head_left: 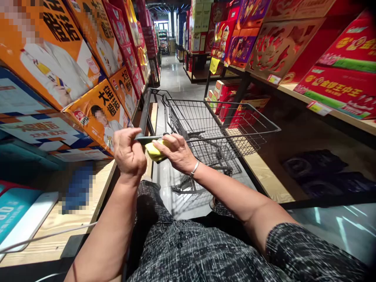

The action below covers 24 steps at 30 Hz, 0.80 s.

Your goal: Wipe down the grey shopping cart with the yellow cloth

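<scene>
- Gripping the cart handle point(147, 138), the left hand point(127, 152) was clenched in a fist around the dark bar, knuckles up, at the bar's left end.
- Right hand point(176, 150) pinched a folded yellow cloth point(154, 150) against the same bar, just beside the left fist; the fingers were curled over the cloth, with a bangle at the wrist.
- Judgement: wiping goes best with the left fist bracing the bar so the cart point(223, 121) cannot roll, and the cloth wrapped round the bar, not dabbed on top; the underside looked easy to miss.
- Cloth sat on the handle, between the two hands and touching both.
- Counts: two hands, one cloth, one wire cart with nothing visible in its basket.
- Left shelf point(73, 211): four orange boxes point(100, 113) clearly countable in the near rows, more receding, too small to count.
- Right shelf point(337, 113): red gift boxes point(340, 90) stacked; exact number could not be told.
- One white cable point(44, 237) lay on the left shelf board.
</scene>
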Each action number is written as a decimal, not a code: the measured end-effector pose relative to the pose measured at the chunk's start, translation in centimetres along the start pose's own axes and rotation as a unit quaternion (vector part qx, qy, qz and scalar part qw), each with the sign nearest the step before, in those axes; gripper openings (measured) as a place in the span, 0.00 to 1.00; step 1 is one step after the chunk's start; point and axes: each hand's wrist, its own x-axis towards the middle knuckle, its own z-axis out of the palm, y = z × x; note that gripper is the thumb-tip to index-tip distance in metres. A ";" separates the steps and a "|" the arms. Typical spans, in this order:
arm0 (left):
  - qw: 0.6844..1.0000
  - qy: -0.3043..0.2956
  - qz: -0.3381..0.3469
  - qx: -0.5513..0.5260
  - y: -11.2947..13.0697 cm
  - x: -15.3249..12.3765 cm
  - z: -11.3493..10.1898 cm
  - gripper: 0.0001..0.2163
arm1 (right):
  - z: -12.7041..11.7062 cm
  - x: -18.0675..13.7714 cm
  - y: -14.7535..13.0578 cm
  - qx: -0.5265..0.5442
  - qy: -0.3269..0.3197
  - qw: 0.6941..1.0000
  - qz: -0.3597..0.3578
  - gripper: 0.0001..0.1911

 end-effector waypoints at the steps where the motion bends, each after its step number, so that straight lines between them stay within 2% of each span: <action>1: 0.999 0.019 -0.001 -0.035 -0.3 0.8 0.7 0.14 | 0.2 1.1 -0.3 -0.042 0.001 0.999 -0.031 0.29; 2: 0.997 0.019 -0.008 -0.071 -0.6 1.4 1.6 0.16 | 0.4 2.0 -0.4 -0.077 0.003 0.995 -0.061 0.28; 3: 0.996 -0.007 -0.020 -0.091 -1.0 1.8 2.3 0.19 | 0.8 2.4 -0.4 -0.107 0.007 0.991 -0.085 0.26; 5: 0.991 -0.112 -0.023 -0.068 -2.1 1.9 3.6 0.26 | 1.6 1.8 0.5 -0.148 0.010 0.982 -0.118 0.23; 7: 0.974 -0.227 0.013 0.014 -3.1 1.7 4.1 0.33 | 2.5 -0.8 2.4 -0.164 -0.012 0.979 -0.120 0.22; 8: 0.962 -0.265 0.037 0.051 -3.5 1.5 4.2 0.35 | 2.7 -2.6 3.6 -0.165 -0.034 0.980 -0.110 0.21; 11: 0.943 -0.305 0.084 0.106 -4.0 1.3 3.8 0.34 | 2.7 -8.4 7.2 -0.153 -0.107 0.981 -0.050 0.16; 14: 0.936 -0.313 0.084 0.140 -3.6 1.5 3.8 0.24 | 1.1 -10.9 9.0 -0.133 -0.115 0.983 0.046 0.19; 17: 0.940 -0.294 0.068 0.160 -2.1 1.6 4.8 0.16 | -1.0 -8.3 8.2 -0.080 -0.052 0.990 0.104 0.30; 20: 0.946 -0.279 0.089 0.139 -0.5 1.4 6.5 0.21 | -1.9 -3.1 6.2 -0.040 -0.013 0.992 0.120 0.34; 22: 0.943 -0.287 0.095 0.139 0.2 1.1 7.5 0.24 | -1.7 -0.4 5.2 -0.036 -0.040 0.989 0.140 0.34; 24: 0.935 -0.304 0.094 0.157 0.3 0.7 8.2 0.23 | -1.3 0.7 4.9 -0.050 -0.090 0.981 0.166 0.33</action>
